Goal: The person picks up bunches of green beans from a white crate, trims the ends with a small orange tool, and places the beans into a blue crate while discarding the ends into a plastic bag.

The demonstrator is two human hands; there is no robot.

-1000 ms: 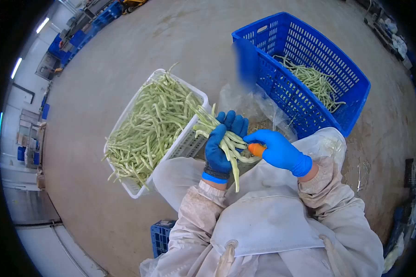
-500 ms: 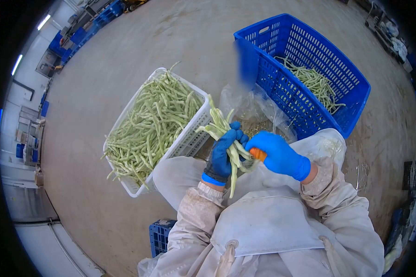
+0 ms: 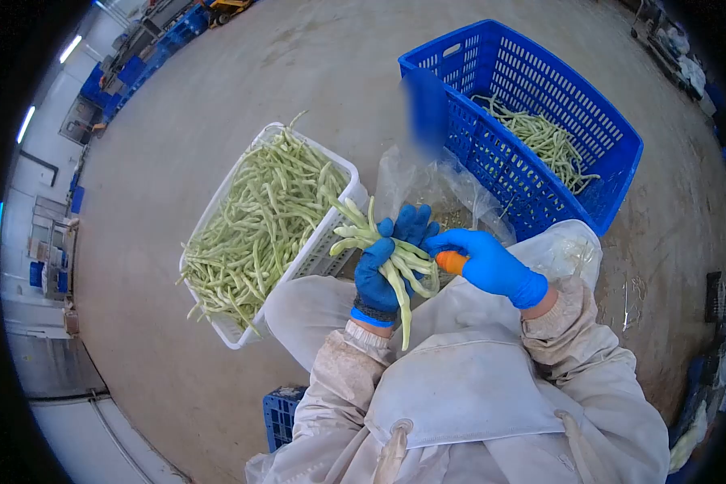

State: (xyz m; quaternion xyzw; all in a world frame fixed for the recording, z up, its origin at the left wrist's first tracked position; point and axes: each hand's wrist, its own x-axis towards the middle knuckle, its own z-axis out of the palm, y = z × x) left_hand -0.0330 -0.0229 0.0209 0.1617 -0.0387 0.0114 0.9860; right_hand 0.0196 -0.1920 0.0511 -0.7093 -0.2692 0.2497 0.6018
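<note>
In the head view, my left hand (image 3: 379, 278), in a dark blue glove, holds a loose bunch of long pale green beans (image 3: 399, 262) between thumb and palm, over my lap. Its other fingers stand partly raised behind the beans. My right hand (image 3: 492, 270), in a bright blue glove, is closed round a small orange object (image 3: 452, 262) at the bean ends. Whether that is a tool handle or a thumb cover, I cannot make out. A white crate (image 3: 324, 252) heaped with green beans stands to the left of my hands.
A big blue crate (image 3: 492, 161) with some green beans at its bottom stands ahead on the right. Clear plastic film (image 3: 403, 181) lies beside it. A small blue crate (image 3: 281, 419) sits near my left side. Shelving and equipment line the wall at far left.
My left hand has loosened and its fingers have spread upward, with the bean bunch fanned wider. My right hand has shifted slightly down and right. The crates appear slightly shifted with the camera.
</note>
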